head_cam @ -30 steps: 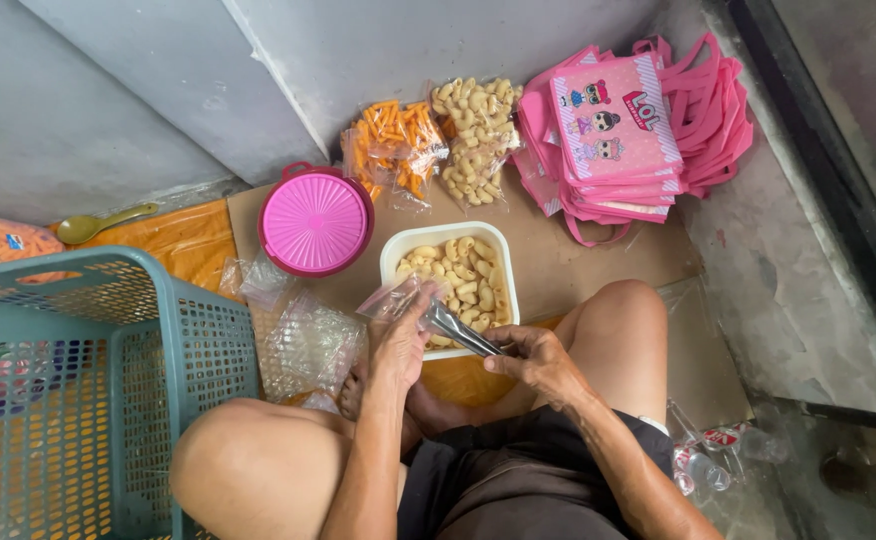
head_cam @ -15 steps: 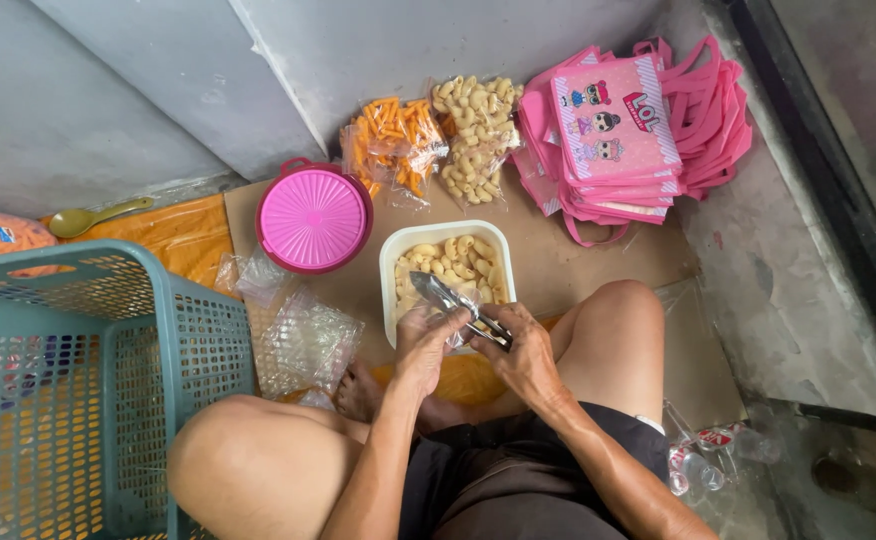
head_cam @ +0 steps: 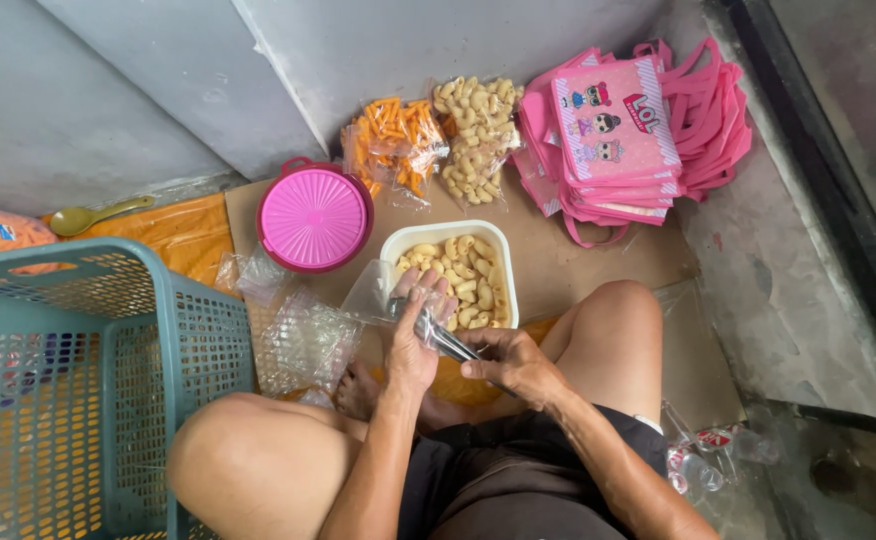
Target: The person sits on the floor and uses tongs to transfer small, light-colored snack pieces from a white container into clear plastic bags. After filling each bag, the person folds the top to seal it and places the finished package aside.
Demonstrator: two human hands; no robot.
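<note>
**Inspector:** Report the hands.

**Assistant:** The left hand grasps a small clear plastic bag, fingers curled round its mouth, held at the near left corner of the white tub. The right hand is clenched on the handle of a metal scoop, whose tip points to 10 o'clock into the bag's mouth.

**Inspector:** Where is the stock?

**Assistant:** The pale curled snacks lie in the white tub, directly at 12 o'clock from the hands. The tub looks well filled. Whether anything sits in the held bag I cannot tell; the fingers cover it.

**Inspector:** Progress?

**Assistant:** Judged early. No filled small bags are visible. A loose heap of empty clear bags lies at 9 o'clock, and two large sacks, orange sticks and pale curls, stand against the wall at 12 o'clock.

**Inspector:** Clearances?

**Assistant:** Tight. A teal basket walls off 8 to 9 o'clock. A pink lidded container sits just beside the tub at 11 o'clock. The person's knees flank the hands on both sides. A stack of pink tote bags occupies 1 o'clock. Bare cardboard at 2 o'clock is the only free ground, bounded by the concrete edge further right.
</note>
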